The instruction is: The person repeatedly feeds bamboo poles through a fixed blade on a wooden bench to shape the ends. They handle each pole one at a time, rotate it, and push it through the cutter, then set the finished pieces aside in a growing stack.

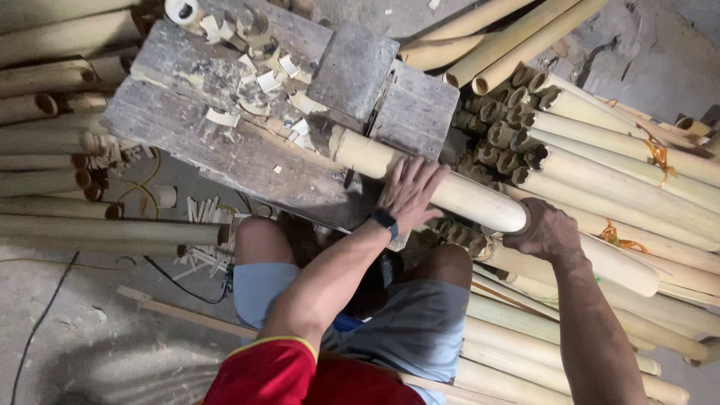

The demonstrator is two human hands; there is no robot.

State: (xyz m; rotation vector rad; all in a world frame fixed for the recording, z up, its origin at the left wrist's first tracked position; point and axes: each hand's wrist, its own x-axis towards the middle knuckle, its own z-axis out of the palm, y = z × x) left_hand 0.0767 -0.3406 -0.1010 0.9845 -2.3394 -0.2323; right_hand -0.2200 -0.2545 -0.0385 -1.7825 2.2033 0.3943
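1. Left hand (409, 191): laid flat with fingers spread over the top of the pale, round, peeled bamboo pole (431, 180), pressing it down rather than gripping; a dark wristband (385, 220) sits at the wrist.
2. Right hand (547, 231): curled closed around the near cut end of the same pole, thumb and fingers wrapped over the rim.
3. The pole lies slantwise across the edge of the grey, weathered wooden work block (225, 127), its far end butted under two square grey timber blocks (382, 86) (a narrow dark gap, possibly a blade slot, runs between them; the far end itself is hidden).
4. Short curved pale bamboo offcuts (259, 82) litter the block's top, well apart from both hands.
5. Stacks of similar pale bamboo poles (600, 157) lie to the right, some bound with orange cord (658, 154); more lie at left (52, 142).
6. The person's knees in blue-grey shorts (420, 322) sit just below the block.
7. Handling note, as a judgement: the feed probably goes best with the pole kept in line with the gap, the flat palm holding it down steadily, the end hand pushing straight, and spread fingers kept away from the blocks.
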